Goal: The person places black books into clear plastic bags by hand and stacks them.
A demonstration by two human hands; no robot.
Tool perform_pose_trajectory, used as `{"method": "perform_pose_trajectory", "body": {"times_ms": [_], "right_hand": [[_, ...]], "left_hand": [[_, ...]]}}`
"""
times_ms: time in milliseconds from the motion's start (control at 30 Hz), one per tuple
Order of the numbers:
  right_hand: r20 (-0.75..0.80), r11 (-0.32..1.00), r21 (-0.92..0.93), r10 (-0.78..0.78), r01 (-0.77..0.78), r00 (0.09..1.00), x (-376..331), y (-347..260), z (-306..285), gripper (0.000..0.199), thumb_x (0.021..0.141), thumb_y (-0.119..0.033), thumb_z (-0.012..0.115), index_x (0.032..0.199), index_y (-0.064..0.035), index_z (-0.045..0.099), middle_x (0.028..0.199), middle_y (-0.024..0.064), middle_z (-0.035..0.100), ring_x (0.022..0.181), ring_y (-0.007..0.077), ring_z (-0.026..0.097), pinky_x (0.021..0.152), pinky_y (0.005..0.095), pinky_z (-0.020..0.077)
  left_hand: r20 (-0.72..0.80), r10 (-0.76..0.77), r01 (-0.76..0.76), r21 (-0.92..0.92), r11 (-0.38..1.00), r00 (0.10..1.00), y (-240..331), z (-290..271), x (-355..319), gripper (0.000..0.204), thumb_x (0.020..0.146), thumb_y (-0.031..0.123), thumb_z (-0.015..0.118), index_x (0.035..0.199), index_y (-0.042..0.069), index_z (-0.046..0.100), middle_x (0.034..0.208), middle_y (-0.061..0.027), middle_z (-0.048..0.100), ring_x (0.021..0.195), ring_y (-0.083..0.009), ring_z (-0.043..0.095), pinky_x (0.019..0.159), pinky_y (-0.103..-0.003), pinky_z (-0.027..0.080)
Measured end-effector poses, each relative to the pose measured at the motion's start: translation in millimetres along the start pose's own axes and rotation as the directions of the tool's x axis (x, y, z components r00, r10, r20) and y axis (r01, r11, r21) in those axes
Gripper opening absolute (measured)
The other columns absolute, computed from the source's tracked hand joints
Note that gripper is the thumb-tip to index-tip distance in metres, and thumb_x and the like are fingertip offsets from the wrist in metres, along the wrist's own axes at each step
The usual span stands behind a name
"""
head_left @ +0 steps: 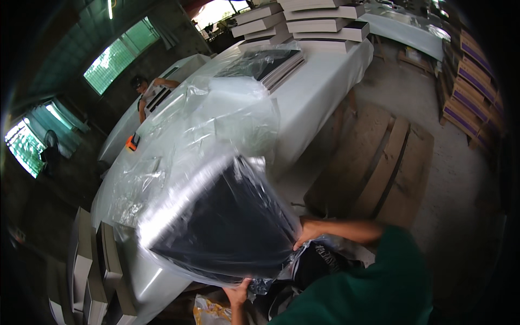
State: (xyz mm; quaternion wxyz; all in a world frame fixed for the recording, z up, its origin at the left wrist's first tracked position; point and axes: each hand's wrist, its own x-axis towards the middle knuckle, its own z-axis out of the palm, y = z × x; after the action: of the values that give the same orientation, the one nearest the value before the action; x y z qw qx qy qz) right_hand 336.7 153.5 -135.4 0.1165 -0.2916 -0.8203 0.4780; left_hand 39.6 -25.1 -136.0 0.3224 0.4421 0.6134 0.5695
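Note:
A dark, flat rectangular panel (216,216) inside a clear plastic bag is tilted over the near end of the covered table (319,130). At its bottom edge, my left hand (236,294) is closed, thumb on top. My right hand (307,231) grips the right-hand corner, where loose plastic bunches up. The fingers beneath the panel are hidden from view. Beyond it, loose clear plastic bags (233,127) lie spread across the table. Farther along sits a stack of similar dark panels (284,69), partly covered with plastic.
Thick pale-edged panels are stacked at the far end (325,27) and lower left (89,271). An orange-and-black tool (131,142) lies by the table's left edge. Wooden boards (374,168) rest on the floor; purple-striped cartons (471,103) stand right. A co-worker (149,95) handles panels far left.

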Motion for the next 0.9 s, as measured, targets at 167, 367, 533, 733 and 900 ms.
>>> {"method": "perform_pose_trajectory", "body": {"times_ms": [167,367,533,733,900], "right_hand": [[-0.252,0.95,0.182,-0.203,0.252,0.946,-46,-77,-145,0.074,0.063,-0.038,0.079,0.117,0.0034,0.049,0.11,0.0163,0.058,0.104,0.025,0.053,0.09,0.0341,0.0416],[-0.581,1.0,0.02,0.03,-0.022,0.813,-42,-136,-365,0.079,0.064,-0.063,0.063,0.118,-0.006,0.055,0.13,0.0205,0.042,0.128,0.0345,0.027,0.106,0.0468,0.0131],[-0.653,0.941,0.33,0.168,0.079,0.738,-18,-127,-487,0.049,0.075,-0.038,0.063,0.118,-0.015,0.055,0.123,0.0109,0.049,0.107,0.0234,0.051,0.088,0.0361,0.0423],[-0.724,0.859,0.462,0.223,0.219,0.653,26,-51,-562,0.034,0.08,-0.031,0.053,0.106,-0.0114,0.059,0.106,0.0122,0.058,0.094,0.0207,0.056,0.078,0.0332,0.0472],[-0.833,0.823,0.47,0.295,0.319,0.467,56,23,-573,0.047,0.076,-0.04,0.054,0.111,-0.0077,0.055,0.108,0.0139,0.058,0.095,0.0251,0.055,0.082,0.0366,0.0444]], "left_hand": [[0.053,0.009,0.001,-0.189,0.982,0.999,136,66,81,0.063,0.072,0.009,0.068,0.124,-0.006,0.035,0.114,-0.0116,0.047,0.101,-0.0197,0.047,0.091,-0.032,0.038],[0.294,0.065,0.018,-0.271,0.962,0.954,266,198,243,0.06,0.08,0.04,0.057,0.124,0.001,0.046,0.127,-0.013,0.045,0.114,-0.0236,0.046,0.098,-0.033,0.032],[0.472,0.123,0.201,-0.577,0.791,0.873,310,291,371,0.052,0.073,0.036,0.066,0.102,-0.006,0.055,0.091,-0.0132,0.059,0.076,-0.023,0.059,0.07,-0.032,0.047],[0.502,0.084,0.308,-0.645,0.699,0.861,284,363,459,0.049,0.07,0.033,0.068,0.094,-0.007,0.056,0.079,-0.0132,0.057,0.063,-0.0231,0.057,0.058,-0.034,0.048],[0.401,-0.032,0.268,-0.548,0.793,0.915,246,396,479,0.056,0.068,0.038,0.068,0.097,-0.009,0.054,0.075,-0.0098,0.053,0.058,-0.0213,0.05,0.054,-0.034,0.043]]}}
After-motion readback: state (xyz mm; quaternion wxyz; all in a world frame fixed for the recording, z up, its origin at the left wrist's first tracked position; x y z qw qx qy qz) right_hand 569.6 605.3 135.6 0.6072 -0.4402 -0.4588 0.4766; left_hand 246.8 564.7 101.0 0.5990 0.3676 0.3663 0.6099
